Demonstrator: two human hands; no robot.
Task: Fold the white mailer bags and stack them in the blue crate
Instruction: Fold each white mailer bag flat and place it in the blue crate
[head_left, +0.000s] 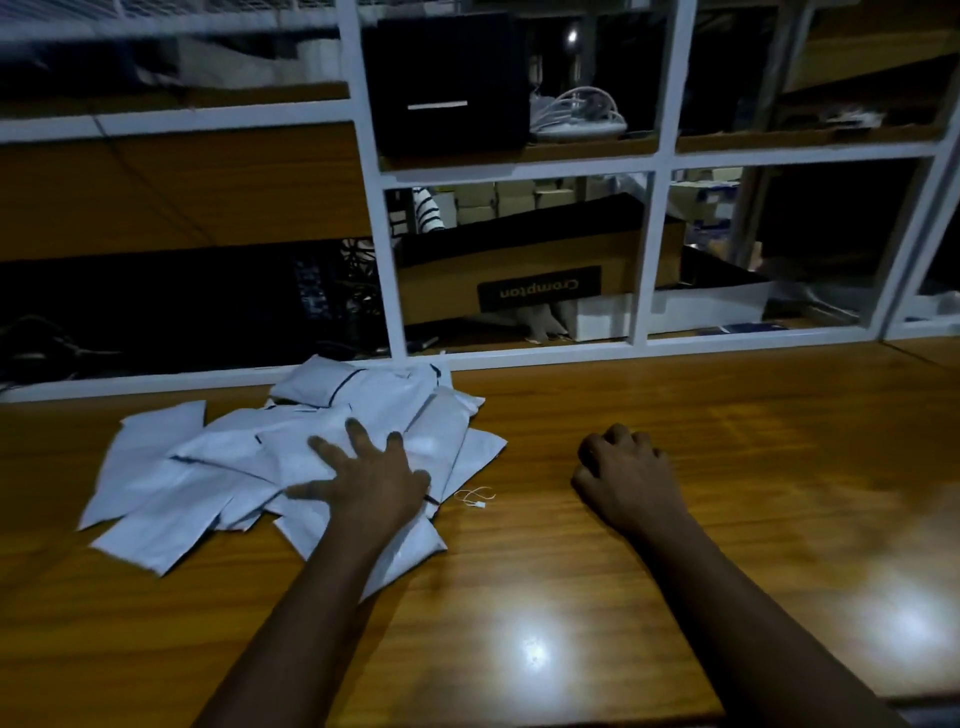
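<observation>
Left hand (366, 480) flat on mailer bags (218, 467), right hand (626, 475) fisted

Glossy wood-grain table (675, 467) — smooth white plastic mailer bags (208, 467), slightly creased.

The white mailer bags (171, 483) lie in a loose, overlapping heap on the left half of the tabletop (727, 441), mostly flat and turned at different angles. Several show a dark strip along one edge. The farthest reach the tabletop's far edge.
</observation>
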